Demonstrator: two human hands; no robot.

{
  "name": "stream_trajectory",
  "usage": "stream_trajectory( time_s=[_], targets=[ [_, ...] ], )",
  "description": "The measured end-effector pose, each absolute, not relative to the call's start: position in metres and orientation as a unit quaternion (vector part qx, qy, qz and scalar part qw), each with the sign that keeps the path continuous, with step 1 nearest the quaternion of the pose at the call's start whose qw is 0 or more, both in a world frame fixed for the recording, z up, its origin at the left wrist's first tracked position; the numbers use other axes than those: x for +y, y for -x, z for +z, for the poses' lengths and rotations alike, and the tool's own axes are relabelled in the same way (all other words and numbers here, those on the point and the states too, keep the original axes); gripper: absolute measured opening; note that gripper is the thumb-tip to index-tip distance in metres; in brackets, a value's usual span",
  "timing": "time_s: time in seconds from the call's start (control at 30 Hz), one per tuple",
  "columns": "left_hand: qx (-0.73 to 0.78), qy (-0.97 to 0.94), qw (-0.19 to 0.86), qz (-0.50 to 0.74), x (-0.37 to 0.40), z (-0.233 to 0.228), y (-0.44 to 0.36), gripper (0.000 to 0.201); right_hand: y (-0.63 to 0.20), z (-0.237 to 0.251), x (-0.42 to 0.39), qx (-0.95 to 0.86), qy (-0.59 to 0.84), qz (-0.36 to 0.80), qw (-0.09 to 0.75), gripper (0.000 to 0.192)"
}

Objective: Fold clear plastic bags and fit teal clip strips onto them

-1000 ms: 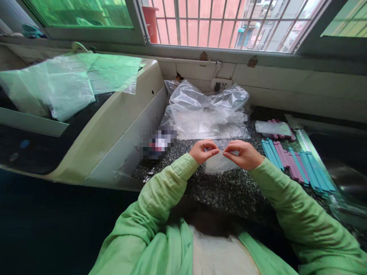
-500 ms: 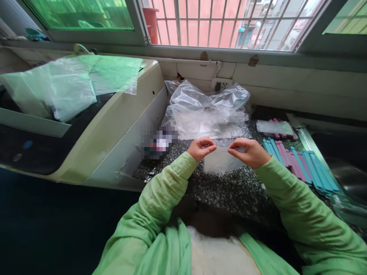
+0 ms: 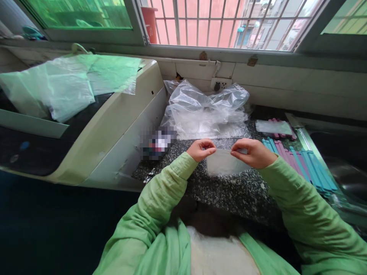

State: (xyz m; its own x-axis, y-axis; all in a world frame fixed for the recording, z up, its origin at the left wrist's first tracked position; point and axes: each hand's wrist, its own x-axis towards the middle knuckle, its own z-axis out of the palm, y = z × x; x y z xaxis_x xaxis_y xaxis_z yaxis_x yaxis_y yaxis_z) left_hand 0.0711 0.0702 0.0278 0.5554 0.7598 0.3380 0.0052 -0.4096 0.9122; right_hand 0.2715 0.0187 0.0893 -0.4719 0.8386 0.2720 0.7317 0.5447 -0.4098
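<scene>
Hands, left (image 3: 200, 149) and right (image 3: 250, 152), pinching small clear bag (image 3: 225, 163) by top edge, no readable writing

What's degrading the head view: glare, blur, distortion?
Head view: wide-angle bowing bends the window frame; a pixelated patch hides one item; the clear small bag between left hand and right hand has low contrast against the speckled counter; the lower left is very dark.
</scene>
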Motion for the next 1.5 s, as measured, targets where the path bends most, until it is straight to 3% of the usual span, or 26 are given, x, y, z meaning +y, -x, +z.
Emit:
stream_trajectory(
  time_s=[0.17,0.3,0.83,1.2,1.5],
  targets=[
    [0.246,-0.798,0.363,0.414,0.067,0.031,-0.073,0.029,-0.268,0.088,0.017,-0.855,0.464,0.098,0.210,0.014],
    [0.248,-0.816,0.336,0.401,0.066,0.029,-0.075,0.018,-0.264,0.085,0.018,-0.855,0.466,0.083,0.212,0.014],
    [0.266,-0.794,0.371,0.402,0.067,0.027,-0.074,0.017,-0.274,0.086,0.023,-0.838,0.488,0.112,0.218,0.015],
    [0.288,-0.753,0.409,0.427,0.067,0.030,-0.073,0.027,-0.283,0.096,0.022,-0.803,0.516,0.164,0.249,0.019],
    [0.291,-0.696,0.515,0.407,0.066,0.027,-0.079,0.037,-0.285,0.109,0.017,-0.765,0.543,0.173,0.298,0.023]
  ],
)
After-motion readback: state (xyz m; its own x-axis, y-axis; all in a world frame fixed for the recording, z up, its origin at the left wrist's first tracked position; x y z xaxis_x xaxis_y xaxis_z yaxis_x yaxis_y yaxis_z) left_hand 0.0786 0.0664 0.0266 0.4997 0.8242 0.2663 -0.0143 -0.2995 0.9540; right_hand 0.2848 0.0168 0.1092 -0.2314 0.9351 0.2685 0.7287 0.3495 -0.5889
